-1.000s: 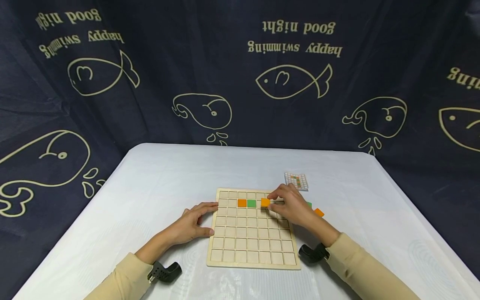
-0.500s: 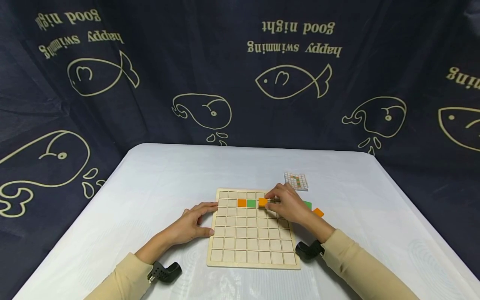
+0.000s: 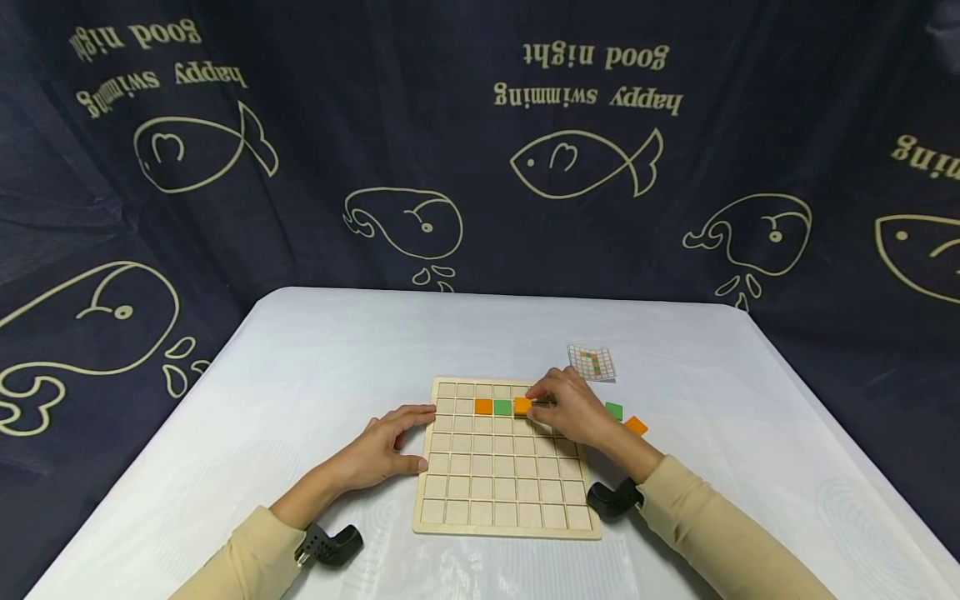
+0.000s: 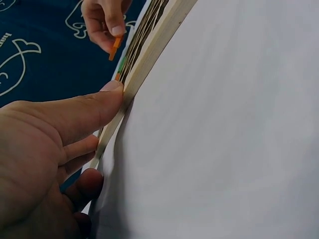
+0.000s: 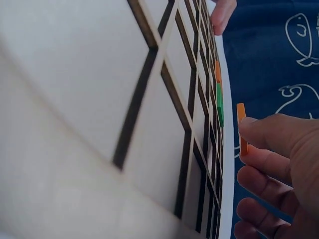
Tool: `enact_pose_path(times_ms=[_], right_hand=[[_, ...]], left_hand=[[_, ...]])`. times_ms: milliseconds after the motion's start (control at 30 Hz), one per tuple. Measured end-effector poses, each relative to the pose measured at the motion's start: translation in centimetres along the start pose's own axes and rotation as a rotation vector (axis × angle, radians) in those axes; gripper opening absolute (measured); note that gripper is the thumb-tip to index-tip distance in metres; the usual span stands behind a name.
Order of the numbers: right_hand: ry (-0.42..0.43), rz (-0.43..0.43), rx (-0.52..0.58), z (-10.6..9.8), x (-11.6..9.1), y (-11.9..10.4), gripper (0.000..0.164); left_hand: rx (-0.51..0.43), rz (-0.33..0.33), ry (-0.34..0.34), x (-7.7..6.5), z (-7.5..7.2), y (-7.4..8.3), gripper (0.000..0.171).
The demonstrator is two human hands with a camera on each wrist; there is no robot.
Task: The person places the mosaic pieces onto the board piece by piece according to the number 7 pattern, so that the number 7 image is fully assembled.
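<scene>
A wooden grid board [image 3: 504, 500] lies on the white table. An orange tile [image 3: 483, 407] and a green tile [image 3: 502, 407] sit side by side in its second row from the back. My right hand [image 3: 572, 408] pinches another orange tile [image 5: 242, 130] between thumb and index finger. That tile is held just over the board, right beside the green one; in the right wrist view it stands apart from the grid. My left hand [image 3: 381, 446] touches the board's left edge, its thumb [image 4: 107, 99] and fingers spread along the rim.
Right of the board, partly behind my right wrist, lie a loose green tile [image 3: 614, 411] and a loose orange tile [image 3: 636, 426]. A small pattern card [image 3: 592, 363] with a printed grid lies beyond the back right corner. A dark printed cloth [image 3: 480, 150] hangs behind the table.
My right hand has moved a little to the left with the orange tile, bringing it up beside the green tile. More of the loose green tile shows. My left hand has stayed put.
</scene>
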State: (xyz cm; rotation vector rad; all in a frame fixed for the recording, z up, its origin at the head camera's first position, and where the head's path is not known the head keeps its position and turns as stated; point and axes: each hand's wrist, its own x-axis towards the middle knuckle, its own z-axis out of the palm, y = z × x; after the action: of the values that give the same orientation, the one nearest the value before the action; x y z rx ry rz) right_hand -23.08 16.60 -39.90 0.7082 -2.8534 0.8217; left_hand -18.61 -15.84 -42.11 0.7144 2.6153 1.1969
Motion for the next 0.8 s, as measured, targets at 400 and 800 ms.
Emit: enact_pose_path(times_ms=[400, 800], right_hand=[[-0.014, -0.011, -0.011, 0.4, 0.45, 0.28, 0.019], [-0.012, -0.023, -0.026, 0.48, 0.4, 0.47, 0.019]], left_hand=[[0.006, -0.01, 0.0, -0.05, 0.13, -0.2, 0.067], [-0.013, -0.002, 0.0, -0.01, 0.12, -0.18, 0.067]])
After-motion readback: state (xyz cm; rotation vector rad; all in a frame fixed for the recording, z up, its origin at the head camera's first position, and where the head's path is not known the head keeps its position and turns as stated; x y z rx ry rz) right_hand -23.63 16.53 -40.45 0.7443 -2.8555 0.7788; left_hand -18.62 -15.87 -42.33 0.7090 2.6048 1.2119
